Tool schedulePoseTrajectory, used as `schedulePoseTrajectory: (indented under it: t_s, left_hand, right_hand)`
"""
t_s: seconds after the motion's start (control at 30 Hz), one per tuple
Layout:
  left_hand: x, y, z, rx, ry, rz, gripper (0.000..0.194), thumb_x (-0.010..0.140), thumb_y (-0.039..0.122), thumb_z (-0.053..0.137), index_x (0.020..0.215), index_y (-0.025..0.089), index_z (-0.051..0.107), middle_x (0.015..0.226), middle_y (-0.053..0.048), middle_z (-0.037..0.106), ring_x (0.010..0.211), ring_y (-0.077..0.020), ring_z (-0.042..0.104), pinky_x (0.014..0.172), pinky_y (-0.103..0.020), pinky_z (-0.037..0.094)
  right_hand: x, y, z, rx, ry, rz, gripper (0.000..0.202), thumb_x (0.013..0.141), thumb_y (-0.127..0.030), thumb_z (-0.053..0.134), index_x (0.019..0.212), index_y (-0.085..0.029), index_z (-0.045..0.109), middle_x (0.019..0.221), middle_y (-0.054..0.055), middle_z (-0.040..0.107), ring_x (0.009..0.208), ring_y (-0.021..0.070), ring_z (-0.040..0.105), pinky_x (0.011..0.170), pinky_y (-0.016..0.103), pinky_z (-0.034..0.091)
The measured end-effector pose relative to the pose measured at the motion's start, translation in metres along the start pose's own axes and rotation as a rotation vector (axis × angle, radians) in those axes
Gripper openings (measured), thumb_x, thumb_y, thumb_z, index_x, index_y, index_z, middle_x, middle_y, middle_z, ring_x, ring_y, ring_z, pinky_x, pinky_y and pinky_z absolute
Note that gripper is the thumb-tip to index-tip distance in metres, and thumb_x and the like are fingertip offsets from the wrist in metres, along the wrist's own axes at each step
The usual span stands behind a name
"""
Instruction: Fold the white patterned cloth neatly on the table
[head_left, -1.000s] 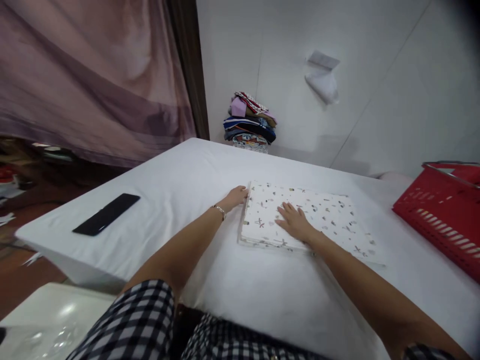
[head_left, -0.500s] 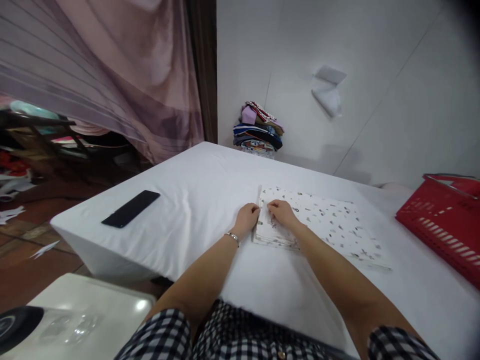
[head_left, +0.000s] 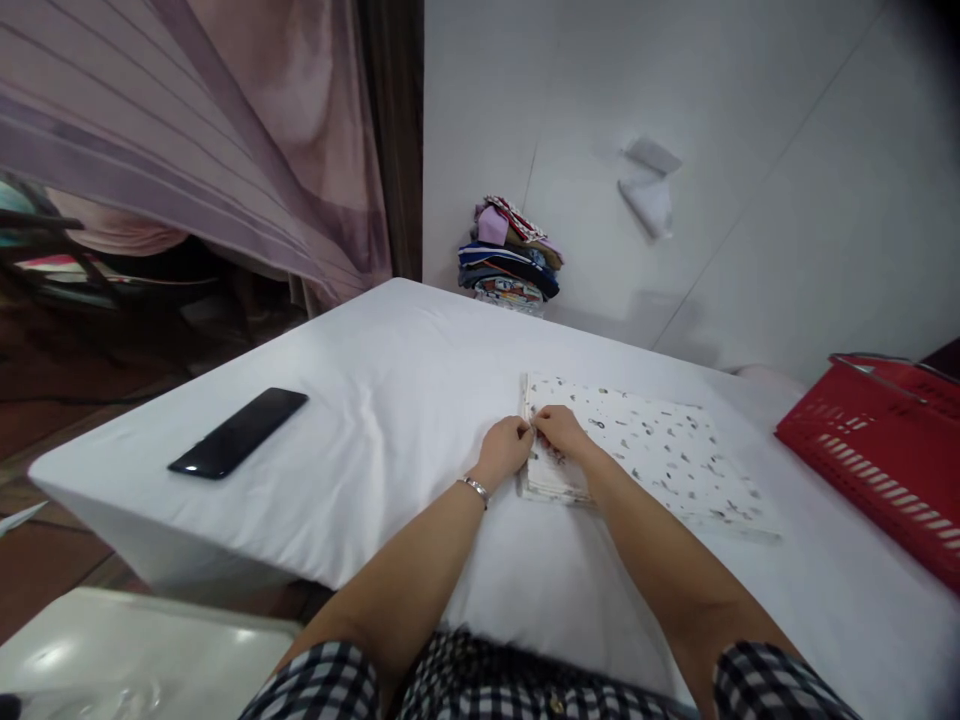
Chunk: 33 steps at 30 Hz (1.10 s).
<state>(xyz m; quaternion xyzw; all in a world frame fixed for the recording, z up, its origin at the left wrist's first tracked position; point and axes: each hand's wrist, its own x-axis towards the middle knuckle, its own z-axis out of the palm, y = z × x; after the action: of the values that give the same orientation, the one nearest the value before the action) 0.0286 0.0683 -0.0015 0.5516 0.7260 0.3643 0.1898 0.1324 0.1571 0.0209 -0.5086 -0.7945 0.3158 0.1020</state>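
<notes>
A folded white cloth [head_left: 667, 450] with a small scattered print lies flat in layers on the white-covered table [head_left: 420, 380]. At its left edge is my left hand [head_left: 504, 450], with thumb and fingers pinched on the cloth's edge. Close beside it, my right hand [head_left: 564, 432] rests over the left part of the cloth, its fingertips pinched together at the same edge. The fingertips of both hands nearly meet. Whatever fine detail lies between them is too small to make out.
Left on the table lies a black phone-like slab [head_left: 240, 432]. A red plastic basket [head_left: 885, 450] stands at the right. Folded clothes [head_left: 511, 255] are piled beyond the far edge by the wall. A pinkish curtain [head_left: 300, 130] hangs at left; a white surface [head_left: 150, 640] is lower left.
My right hand has shifted slightly left to the cloth's edge, closing the gap with my left hand. The camera view has shifted a little.
</notes>
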Motion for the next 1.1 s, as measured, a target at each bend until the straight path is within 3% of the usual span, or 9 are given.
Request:
schedulePoseTrajectory:
  t_s: [0.17,0.33,0.6,0.8,0.93,1.1]
  left_hand:
    - [-0.001,0.001,-0.001,-0.006,-0.011,-0.009,0.019,0.082,0.029,0.048,0.074,0.019,0.063,0.085,-0.008,0.069,0.080,-0.0187,0.060,0.069,-0.028,0.041]
    - [-0.001,0.001,-0.002,0.007,-0.046,-0.016,0.019,0.079,0.028,0.048,0.073,0.019,0.064,0.080,-0.006,0.069,0.074,-0.0174,0.060,0.065,-0.026,0.039]
    - [-0.005,0.005,-0.007,-0.007,-0.053,0.036,0.022,0.077,0.024,0.047,0.081,0.022,0.068,0.079,0.000,0.069,0.070,-0.0134,0.057,0.059,-0.022,0.036]
    - [-0.005,0.004,-0.009,-0.001,-0.099,0.004,0.025,0.077,0.027,0.046,0.077,0.021,0.071,0.072,0.000,0.069,0.069,-0.0133,0.057,0.057,-0.021,0.035]
    - [-0.003,0.003,-0.011,0.025,-0.105,-0.030,0.028,0.079,0.028,0.044,0.070,0.018,0.069,0.068,-0.001,0.067,0.064,-0.0130,0.056,0.055,-0.022,0.034]
    - [-0.002,0.005,-0.010,0.083,-0.040,-0.101,0.023,0.080,0.031,0.049,0.078,0.020,0.069,0.082,-0.004,0.070,0.076,-0.0154,0.060,0.063,-0.023,0.039]
  right_hand:
    - [-0.005,-0.003,-0.001,-0.028,0.091,-0.120,0.014,0.075,-0.022,0.052,0.068,-0.017,0.063,0.049,-0.002,0.058,0.051,0.0119,0.054,0.054,0.021,0.040]
    - [-0.005,-0.006,0.002,-0.009,0.125,-0.131,0.013,0.074,-0.020,0.052,0.071,-0.016,0.065,0.057,0.000,0.062,0.058,0.0122,0.057,0.058,0.021,0.040]
    - [-0.002,-0.006,0.003,-0.078,0.055,-0.085,0.015,0.074,-0.026,0.055,0.073,-0.015,0.065,0.050,-0.002,0.058,0.050,0.0100,0.054,0.052,0.019,0.037]
    - [0.004,-0.006,0.000,-0.060,-0.058,-0.015,0.012,0.069,-0.023,0.056,0.067,-0.014,0.064,0.039,-0.003,0.053,0.039,0.0103,0.051,0.042,0.018,0.036]
    - [0.007,0.000,0.000,0.018,-0.037,0.016,0.010,0.069,-0.017,0.053,0.066,-0.014,0.063,0.037,-0.003,0.053,0.034,0.0092,0.049,0.039,0.016,0.036]
    - [0.006,0.007,0.001,0.086,-0.006,0.020,0.012,0.072,-0.017,0.051,0.072,-0.013,0.062,0.038,-0.004,0.053,0.031,0.0074,0.045,0.037,0.016,0.034]
